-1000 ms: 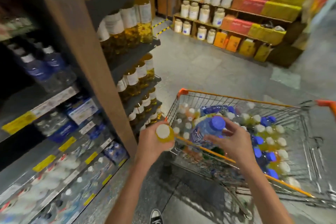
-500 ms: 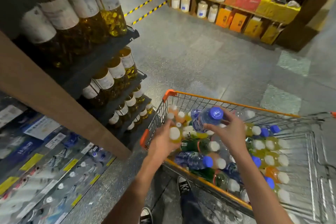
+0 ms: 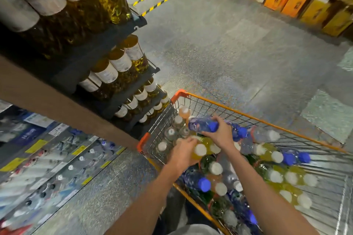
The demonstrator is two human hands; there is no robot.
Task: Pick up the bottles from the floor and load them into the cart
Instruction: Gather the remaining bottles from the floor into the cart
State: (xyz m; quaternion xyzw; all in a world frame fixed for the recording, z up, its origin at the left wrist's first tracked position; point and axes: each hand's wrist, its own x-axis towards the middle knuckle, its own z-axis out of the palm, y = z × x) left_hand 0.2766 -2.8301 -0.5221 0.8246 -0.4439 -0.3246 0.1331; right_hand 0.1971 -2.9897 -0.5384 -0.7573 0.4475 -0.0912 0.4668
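From the head camera, the only view I have, I am looking down into an orange-rimmed wire shopping cart (image 3: 215, 102) that is already heaped with plastic drink bottles (image 3: 275, 175): yellow ones with white caps, clear ones, and blue ones with blue caps, lying in layers across most of the basket.

My right hand (image 3: 222, 135) has its fingers curled round a blue plastic bottle with a blue cap (image 3: 202, 126), held on its side just above the pile near the far-left corner of the cart. My left hand (image 3: 184, 152) is wrapped round the body of a yellow plastic bottle with a white cap (image 3: 199, 152), low over the stack and apparently touching the bottles beneath, though blur keeps me from being sure.

I judge the loading well advanced: both bottles in hand are over the basket and only need setting down and letting go. The speckled grey floor (image 3: 219, 44) shows no loose bottles in the part I can see, but the area behind and beneath me is hidden, so I cannot say whether any remain. The bottles on the dark shelves (image 3: 118, 74) to my left look like stock.
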